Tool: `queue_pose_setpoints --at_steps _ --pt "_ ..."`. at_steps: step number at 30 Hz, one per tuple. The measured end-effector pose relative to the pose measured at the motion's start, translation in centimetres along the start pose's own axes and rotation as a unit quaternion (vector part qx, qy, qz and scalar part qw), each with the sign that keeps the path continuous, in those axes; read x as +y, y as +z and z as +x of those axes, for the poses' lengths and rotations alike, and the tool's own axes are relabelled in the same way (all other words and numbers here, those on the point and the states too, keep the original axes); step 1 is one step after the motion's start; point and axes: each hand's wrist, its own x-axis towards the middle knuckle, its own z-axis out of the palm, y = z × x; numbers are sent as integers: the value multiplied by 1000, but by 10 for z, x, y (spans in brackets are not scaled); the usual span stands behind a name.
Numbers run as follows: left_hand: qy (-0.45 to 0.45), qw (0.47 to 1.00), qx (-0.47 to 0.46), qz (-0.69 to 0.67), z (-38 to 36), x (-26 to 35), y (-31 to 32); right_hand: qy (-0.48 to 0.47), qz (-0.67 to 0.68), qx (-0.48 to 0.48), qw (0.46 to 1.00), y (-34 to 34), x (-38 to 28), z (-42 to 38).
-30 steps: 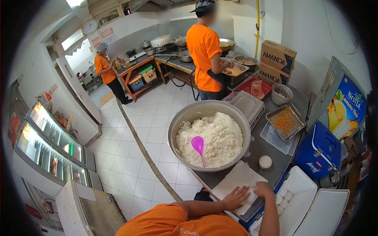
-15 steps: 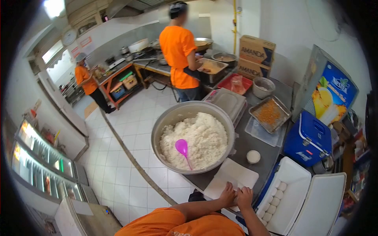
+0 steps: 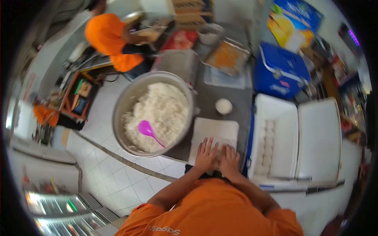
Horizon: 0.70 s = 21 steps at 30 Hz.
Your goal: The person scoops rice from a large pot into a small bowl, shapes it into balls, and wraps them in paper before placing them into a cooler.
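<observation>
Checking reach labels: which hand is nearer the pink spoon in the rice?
Left. The left hand lies flat on the white paper, on the side toward the pink spoon in the rice pot. The right hand lies beside it, farther from the spoon.

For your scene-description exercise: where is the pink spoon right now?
In the head view, left of centre, the pink spoon lies on the rice in the big metal pot, left of the white paper.

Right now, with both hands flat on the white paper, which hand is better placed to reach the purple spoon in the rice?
Left, probably. The left hand lies on the white paper on the side nearer the rice pot, where the purple spoon handle points toward it. The right hand sits beside the open white cooler.
</observation>
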Motion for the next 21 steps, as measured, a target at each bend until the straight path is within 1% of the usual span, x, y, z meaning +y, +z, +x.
queue_pose_setpoints --at_steps 1,2,4,5,7,8,9,11,12,13,14,15,16,17,18,19,20,21 --pt "51 998 -7 -36 -4 -4 16 11 -7 8 1000 5 2 -5" --pt "68 996 -26 -51 -11 -12 29 40 -12 3 999 10 4 -10" --pt "63 995 13 -75 -10 -35 39 50 18 38 998 17 12 -7" --pt "72 994 6 -81 -9 -42 40 62 14 39 997 20 18 -3" --pt "69 996 -1 -65 -5 -53 35 49 51 32 997 24 26 7" --pt "98 993 16 -60 2 -59 34 45 49 82 994 27 27 14" --pt "102 993 11 -61 10 -65 33 51 49 82 994 27 29 20" --pt "23 988 -93 -119 29 -73 34 109 107 -16 988 26 35 33" --pt "-36 990 -91 -104 42 -63 27 115 108 -15 987 25 38 45" --pt "-32 990 -95 -104 58 -53 16 183 128 -62 973 24 41 61" --pt "-56 990 -95 -85 74 -43 4 249 149 -108 951 23 42 72" --pt "-81 990 -94 -66 85 -40 0 252 149 -106 950 22 43 79" --pt "-77 990 -95 -66 92 -42 2 228 135 -52 963 22 44 85" --pt "-15 997 -71 -8 100 -46 2 204 119 2 972 21 45 87" --pt "48 996 -48 50 102 -51 6 207 120 3 971 23 47 85" --pt "50 996 -50 50 98 -55 12 185 143 -39 972 28 50 80" --pt "24 995 -85 40 90 -57 18 161 165 -81 970 33 53 74" --pt "-3 992 -119 29 81 -57 23 162 164 -82 970 38 56 66"
